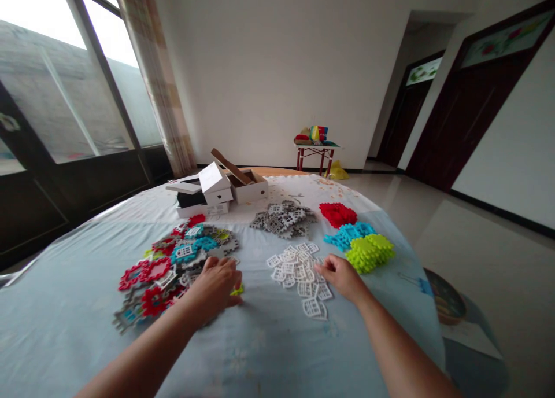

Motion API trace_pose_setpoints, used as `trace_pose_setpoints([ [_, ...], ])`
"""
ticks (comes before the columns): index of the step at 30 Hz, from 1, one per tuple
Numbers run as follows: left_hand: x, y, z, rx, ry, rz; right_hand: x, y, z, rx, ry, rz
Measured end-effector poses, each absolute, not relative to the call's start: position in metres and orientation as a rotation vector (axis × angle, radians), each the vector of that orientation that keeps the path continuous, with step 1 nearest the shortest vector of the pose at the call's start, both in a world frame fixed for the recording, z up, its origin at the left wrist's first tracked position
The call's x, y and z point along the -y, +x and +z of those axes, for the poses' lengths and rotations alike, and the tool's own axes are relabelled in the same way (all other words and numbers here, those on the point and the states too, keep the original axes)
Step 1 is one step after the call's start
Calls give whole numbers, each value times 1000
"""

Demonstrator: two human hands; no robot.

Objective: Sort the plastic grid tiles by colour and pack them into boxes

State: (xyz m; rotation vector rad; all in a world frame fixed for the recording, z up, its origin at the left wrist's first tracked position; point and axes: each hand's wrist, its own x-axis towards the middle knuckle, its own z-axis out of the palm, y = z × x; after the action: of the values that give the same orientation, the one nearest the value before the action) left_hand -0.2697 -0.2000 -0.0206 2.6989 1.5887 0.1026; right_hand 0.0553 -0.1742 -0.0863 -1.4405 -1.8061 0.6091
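My left hand (pixel 220 287) is over the right edge of a mixed heap of red, grey, blue and green pieces (pixel 156 269), its fingers apart and bent down. A small yellow-green piece (pixel 237 291) lies by its fingertips. My right hand (pixel 340 275) is closed at the right edge of a pile of white window-shaped pieces (pixel 299 268); whatever it pinches is too small to make out. Sorted piles lie beyond: grey pieces (pixel 284 220), red pieces (pixel 338 214), blue pieces (pixel 350 235) and lime-green pieces (pixel 370 252).
Open white boxes (pixel 215 184) stand at the back left of the round table (pixel 260 352), which has a pale blue cloth. Against the wall is a small table (pixel 318 147) with colourful items. A stool or basket (pixel 446 297) is on the floor at right.
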Motion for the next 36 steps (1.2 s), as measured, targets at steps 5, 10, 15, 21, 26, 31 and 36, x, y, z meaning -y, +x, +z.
trace_pose_setpoints([
  [5, 198, -270, -26, -1639, 2720, 51, 175, 55, -86, 1794, -1451, 610],
  [10, 201, -272, -13, -1611, 2647, 171, 175, 55, -86, 1797, -1454, 611],
  [15, 200, -271, 0, -1535, 2369, 414, 174, 56, -88, 1802, -1459, 620],
  [21, 185, -266, -14, -1461, 1832, 624, 173, 56, -90, 1799, -1449, 624],
  [26, 183, -266, -26, -1663, 1978, 804, 174, 56, -88, 1799, -1433, 621],
  [31, 201, -247, -25, -1462, 2327, 658, 175, 55, -86, 1788, -1437, 599],
  [36, 208, -233, -31, -1332, 2562, 396, 175, 55, -86, 1785, -1434, 601],
])
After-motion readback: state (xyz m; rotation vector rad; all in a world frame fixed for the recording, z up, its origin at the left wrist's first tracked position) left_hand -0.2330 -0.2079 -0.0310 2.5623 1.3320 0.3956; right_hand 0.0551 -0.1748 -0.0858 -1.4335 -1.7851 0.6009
